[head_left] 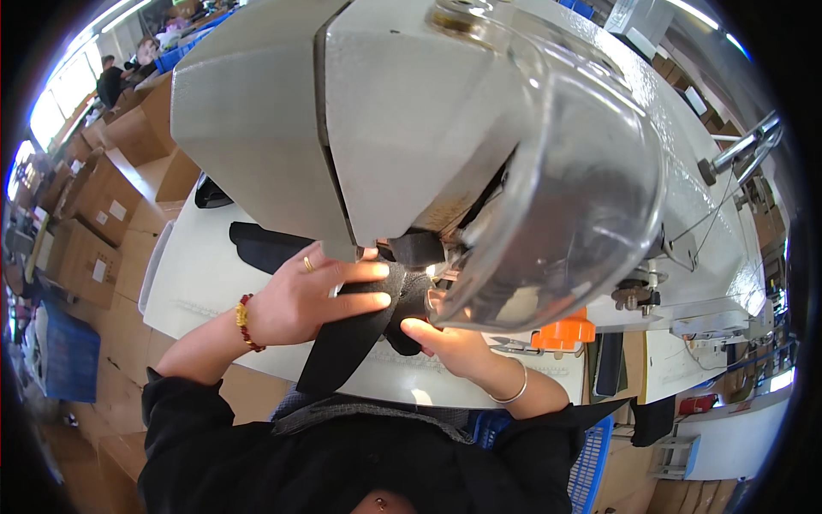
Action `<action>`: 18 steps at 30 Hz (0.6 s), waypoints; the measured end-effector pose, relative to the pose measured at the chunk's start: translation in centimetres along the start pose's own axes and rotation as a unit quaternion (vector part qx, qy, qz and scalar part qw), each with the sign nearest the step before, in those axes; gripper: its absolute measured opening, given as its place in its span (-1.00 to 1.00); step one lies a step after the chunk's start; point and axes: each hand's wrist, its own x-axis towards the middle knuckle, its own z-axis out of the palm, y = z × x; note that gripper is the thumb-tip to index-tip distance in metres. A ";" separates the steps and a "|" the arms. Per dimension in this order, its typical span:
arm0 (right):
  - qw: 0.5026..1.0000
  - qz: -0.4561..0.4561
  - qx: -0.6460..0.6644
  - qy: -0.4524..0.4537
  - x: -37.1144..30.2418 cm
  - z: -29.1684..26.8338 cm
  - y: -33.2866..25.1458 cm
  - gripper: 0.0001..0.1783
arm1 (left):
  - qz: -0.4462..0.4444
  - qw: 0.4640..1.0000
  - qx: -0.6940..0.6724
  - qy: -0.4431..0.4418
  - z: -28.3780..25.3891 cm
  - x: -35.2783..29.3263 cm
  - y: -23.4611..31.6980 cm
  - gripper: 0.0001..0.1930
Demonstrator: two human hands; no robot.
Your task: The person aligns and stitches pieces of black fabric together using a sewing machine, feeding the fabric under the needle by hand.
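Below the grey head of a sewing machine [248, 128], a piece of black fabric [342, 343] lies on the white machine table [205, 283]. My left hand [304, 295] rests on it with fingers stretched out flat, their tips close to the lit needle area. From the right, my right hand [454, 347] grips the fabric's near edge, thumb on top; its other fingers are mostly hidden under the fabric and the clear plastic guard [591, 188]. One dark fabric end spreads out beyond my left hand, another hangs toward me. The needle itself is hidden.
An orange plastic piece [565, 330] and a metal tool [514, 345] sit right of my right hand. Cardboard boxes [98, 201] and a blue bin [68, 351] stand on the floor at left. A blue basket [591, 463] is at lower right. Another person [110, 81] is far off.
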 end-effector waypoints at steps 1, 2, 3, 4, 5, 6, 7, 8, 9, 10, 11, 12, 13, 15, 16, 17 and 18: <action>0.995 0.018 0.095 -0.013 -0.5 0.0 -1.0 -0.71 | 0.071 0.996 -0.005 0.046 1.0 -0.4 -0.5 -0.55; 0.995 0.017 0.099 -0.015 -0.8 -0.2 -1.8 -0.71 | 0.141 0.986 -0.010 0.092 1.4 -0.5 -0.8 -0.60; 0.995 0.037 0.091 -0.036 -1.0 -0.3 -2.5 -0.67 | 0.160 0.983 -0.003 0.094 1.3 -0.4 -0.7 -0.66; 0.994 0.058 0.082 -0.052 -1.1 -0.4 -2.8 -0.63 | 0.163 0.982 -0.005 0.093 1.3 -0.2 -0.6 -0.66; 0.996 0.021 0.084 -0.037 -0.8 0.1 -1.6 -0.35 | 0.157 0.983 -0.008 0.091 1.2 0.0 -0.5 -0.67; 0.995 0.022 0.086 -0.035 -0.9 0.2 -1.8 -0.35 | 0.150 0.985 -0.011 0.089 1.2 0.1 -0.5 -0.67; 0.993 0.011 0.107 -0.039 -1.0 0.2 -2.0 -0.36 | 0.150 0.985 -0.011 0.089 1.3 0.0 -0.4 -0.67; 0.991 0.000 0.128 -0.043 -1.0 0.2 -2.2 -0.36 | 0.143 0.985 -0.011 0.093 1.5 0.0 -0.4 -0.68; 0.991 -0.001 0.128 -0.044 -0.9 0.2 -2.1 -0.36 | 0.135 0.986 -0.010 0.098 1.6 -0.1 -0.4 -0.68; 0.993 0.012 0.115 -0.039 -0.8 0.3 -1.9 -0.37 | 0.135 0.986 -0.010 0.099 1.6 0.0 -0.3 -0.68; 0.994 0.024 0.102 -0.034 -0.8 0.3 -1.8 -0.38 | 0.144 0.984 0.007 0.101 1.6 0.0 -0.3 -0.70; 0.994 0.024 0.100 -0.034 -0.9 0.3 -1.9 -0.38 | 0.152 0.983 0.024 0.104 1.6 0.1 -0.2 -0.71; 0.993 0.016 0.104 -0.044 -1.0 0.3 -2.2 -0.44 | 0.151 0.982 0.025 0.107 1.8 0.1 -0.3 -0.71; 0.944 -0.113 0.293 -0.104 -0.4 0.8 1.5 -0.53 | 0.163 0.977 0.033 0.131 2.4 0.3 -0.3 -0.74; 0.945 -0.114 0.290 -0.104 -0.7 1.1 1.3 -0.53 | 0.163 0.977 0.034 0.135 2.8 0.2 -0.3 -0.74; 0.975 -0.084 0.197 -0.054 -1.0 1.5 0.6 -0.52 | 0.156 0.977 0.029 0.143 3.2 0.1 -0.2 -0.75; 0.993 -0.053 0.102 -0.004 -1.3 1.9 -0.1 -0.49 | 0.150 0.977 0.024 0.151 3.4 0.0 -0.2 -0.76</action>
